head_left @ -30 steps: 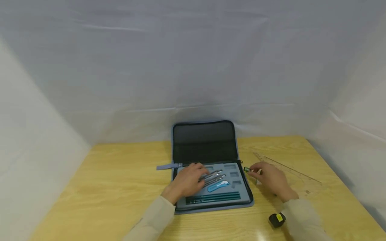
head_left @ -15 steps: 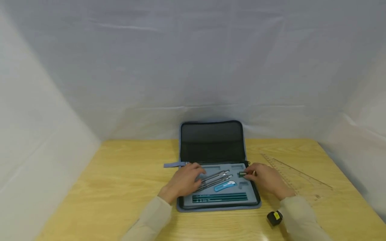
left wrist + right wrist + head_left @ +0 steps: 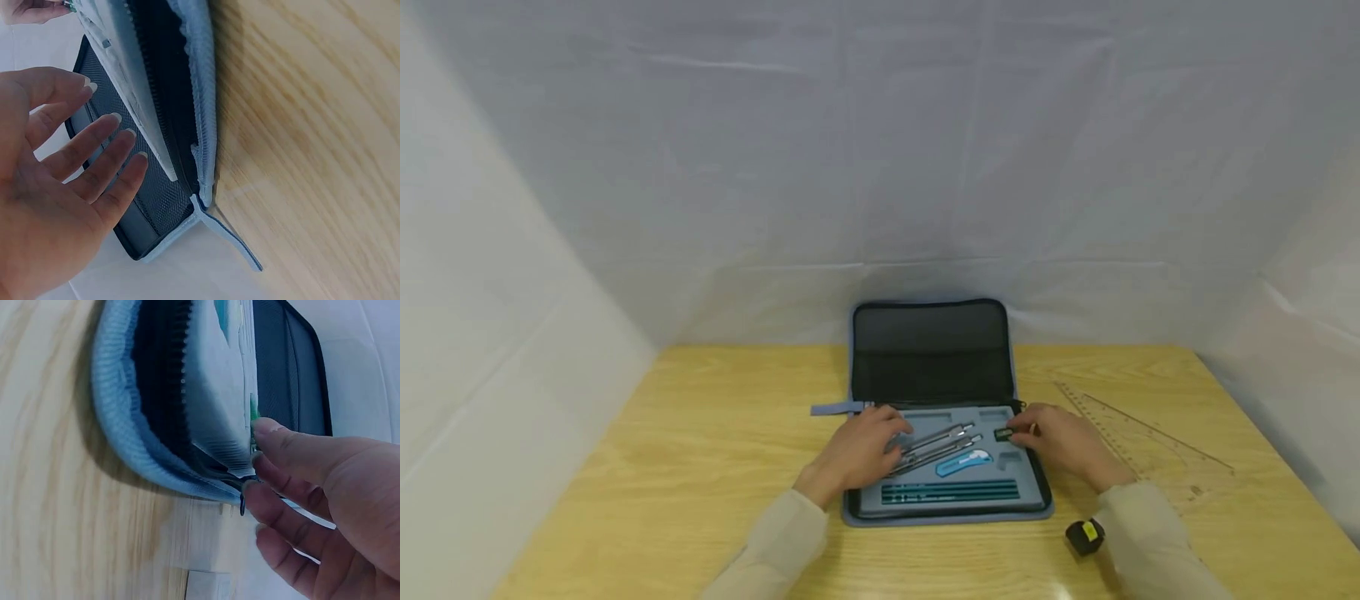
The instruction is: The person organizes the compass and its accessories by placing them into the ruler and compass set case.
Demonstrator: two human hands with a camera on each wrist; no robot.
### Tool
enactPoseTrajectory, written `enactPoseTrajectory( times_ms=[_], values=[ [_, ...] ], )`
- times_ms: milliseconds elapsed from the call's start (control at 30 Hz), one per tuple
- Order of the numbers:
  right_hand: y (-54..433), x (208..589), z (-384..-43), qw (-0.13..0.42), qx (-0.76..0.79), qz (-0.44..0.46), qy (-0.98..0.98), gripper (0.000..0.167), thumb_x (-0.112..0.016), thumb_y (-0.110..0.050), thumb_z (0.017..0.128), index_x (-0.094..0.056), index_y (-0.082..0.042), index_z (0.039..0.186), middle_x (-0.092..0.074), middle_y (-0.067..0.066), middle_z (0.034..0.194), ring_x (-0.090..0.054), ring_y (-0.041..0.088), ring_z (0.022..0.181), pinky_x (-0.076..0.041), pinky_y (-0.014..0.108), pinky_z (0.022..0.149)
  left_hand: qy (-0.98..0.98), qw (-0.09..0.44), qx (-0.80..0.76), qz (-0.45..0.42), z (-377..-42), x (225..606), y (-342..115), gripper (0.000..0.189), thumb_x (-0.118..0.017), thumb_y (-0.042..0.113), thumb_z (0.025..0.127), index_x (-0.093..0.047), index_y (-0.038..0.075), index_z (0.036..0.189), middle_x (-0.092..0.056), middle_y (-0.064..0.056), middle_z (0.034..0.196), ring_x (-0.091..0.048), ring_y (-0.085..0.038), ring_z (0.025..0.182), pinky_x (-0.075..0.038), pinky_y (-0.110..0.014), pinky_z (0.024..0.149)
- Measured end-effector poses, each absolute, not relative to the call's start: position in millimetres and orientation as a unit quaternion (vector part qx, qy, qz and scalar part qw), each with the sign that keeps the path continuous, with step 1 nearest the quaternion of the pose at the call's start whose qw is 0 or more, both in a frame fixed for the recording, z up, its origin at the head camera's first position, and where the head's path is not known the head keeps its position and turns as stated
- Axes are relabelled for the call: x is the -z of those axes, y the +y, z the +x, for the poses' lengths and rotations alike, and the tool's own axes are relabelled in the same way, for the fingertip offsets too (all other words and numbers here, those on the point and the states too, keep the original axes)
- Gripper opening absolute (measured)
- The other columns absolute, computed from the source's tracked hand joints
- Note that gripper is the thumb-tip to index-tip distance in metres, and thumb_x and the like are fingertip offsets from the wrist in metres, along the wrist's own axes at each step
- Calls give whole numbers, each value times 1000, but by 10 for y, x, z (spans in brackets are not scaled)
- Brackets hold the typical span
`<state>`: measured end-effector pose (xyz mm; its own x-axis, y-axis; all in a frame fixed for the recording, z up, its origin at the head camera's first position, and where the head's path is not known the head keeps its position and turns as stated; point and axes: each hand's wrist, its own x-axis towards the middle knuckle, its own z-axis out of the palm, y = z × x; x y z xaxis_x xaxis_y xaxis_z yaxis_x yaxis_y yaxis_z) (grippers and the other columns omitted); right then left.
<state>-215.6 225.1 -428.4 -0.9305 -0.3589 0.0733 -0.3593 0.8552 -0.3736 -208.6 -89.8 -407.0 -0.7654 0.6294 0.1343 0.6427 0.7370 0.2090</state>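
Observation:
My right hand [image 3: 1060,437] pinches a small dark green block [image 3: 1003,434] between thumb and fingers, at a recess on the right side of the grey tray insert [image 3: 872,502]. In the right wrist view, the thumb tip presses the block's green edge [image 3: 254,411]. My left hand [image 3: 861,446] lies over the tray's left part, its fingers relaxed and slightly bent, holding nothing. Beside it, slim silver metal drawing instruments [image 3: 936,450] lie slanted, partly hidden by the hand. A blue craft knife [image 3: 964,463] and several dark green pencils [image 3: 950,492] sit in the tray.
The zip case's black mesh lid [image 3: 934,354] stands raised at the back, with a blue strap [image 3: 835,409] at left. Clear set squares [image 3: 1153,437] lie right of the case. A black item with a yellow label [image 3: 1085,537] sits near the right sleeve. White sheeting [image 3: 880,167] surrounds the table.
My right hand has carried the green block left from beside the case into the recess area of the tray. The left hand stays over the tray's left part; the head view has shifted slightly.

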Motion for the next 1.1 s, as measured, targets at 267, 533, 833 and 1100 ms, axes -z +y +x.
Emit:
enactPoseTrajectory(
  times_ms=[267,533,833,1100],
  values=[
    [2290,4305,-2066,1,-209,185,-960,20,-67,-21,90,-71,-12,107,-60,-8,88,-55,6,74,-47,27,60,-920,13,97,-380,-2098,4026,-668,28,-56,18,94,-65,13,121,-58,-4,123,-54,-23,111,-46,-39,92],
    [2226,4398,-1999,35,-229,223,-947,20,-63,-16,93,-72,-10,109,-59,-1,95,-49,5,69,-43,24,57,-899,-7,13,-438,-2080,3991,-238,34,-51,18,96,-60,13,129,-53,0,133,-50,-21,119,-41,-32,99],
    [2196,4450,-1959,61,-216,234,-946,20,-59,-12,95,-71,-9,111,-58,-1,96,-53,7,74,-46,27,60,-895,-21,-90,-435,-2051,4062,177,34,-51,20,98,-57,20,131,-49,6,135,-47,-17,114,-48,-30,85],
    [2258,4485,-1954,72,-242,224,-941,21,-58,-11,95,-70,-9,112,-58,-2,96,-51,5,73,-46,26,60,-905,-36,-92,-413,-2061,4037,285,31,-54,24,97,-61,21,127,-50,6,134,-47,-17,113,-47,-29,86]
  ],
)
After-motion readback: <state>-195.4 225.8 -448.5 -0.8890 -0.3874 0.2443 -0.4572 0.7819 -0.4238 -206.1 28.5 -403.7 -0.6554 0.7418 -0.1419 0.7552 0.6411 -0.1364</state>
